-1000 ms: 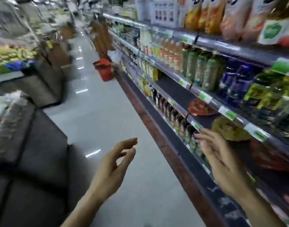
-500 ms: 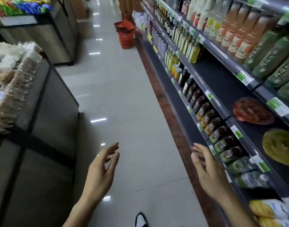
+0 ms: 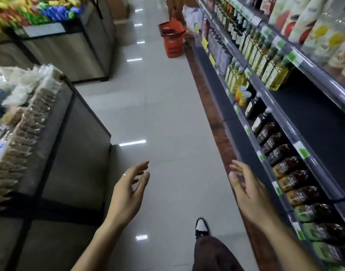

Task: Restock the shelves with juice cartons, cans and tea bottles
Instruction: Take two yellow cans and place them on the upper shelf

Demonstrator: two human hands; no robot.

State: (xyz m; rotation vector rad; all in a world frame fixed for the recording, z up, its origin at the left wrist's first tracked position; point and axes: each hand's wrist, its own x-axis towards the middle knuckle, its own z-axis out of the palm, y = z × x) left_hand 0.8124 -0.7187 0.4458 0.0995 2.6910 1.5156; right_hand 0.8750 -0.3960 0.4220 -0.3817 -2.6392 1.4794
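I am in a shop aisle with both hands raised in front of me, empty. My left hand (image 3: 128,190) hangs over the tiled floor, fingers relaxed and spread. My right hand (image 3: 247,190) is beside the front edge of the lower shelf (image 3: 243,151), fingers loosely bent, holding nothing. Dark tea bottles (image 3: 285,165) lie in a row on that shelf, to the right of my right hand. Yellow oil bottles (image 3: 271,67) stand further up the shelving. Two cans (image 3: 243,95) sit on the lower shelf further along.
A red shopping basket (image 3: 172,41) stands on the floor far down the aisle, next to the shelving. A grey display stand (image 3: 70,133) with bagged snacks fills the left side. My shoe (image 3: 201,227) and trouser leg show at the bottom.
The view has tilted down and moved forward along the aisle. Both hands stay raised and empty, and my right hand has drawn away from the shelf goods toward the shelf's edge.
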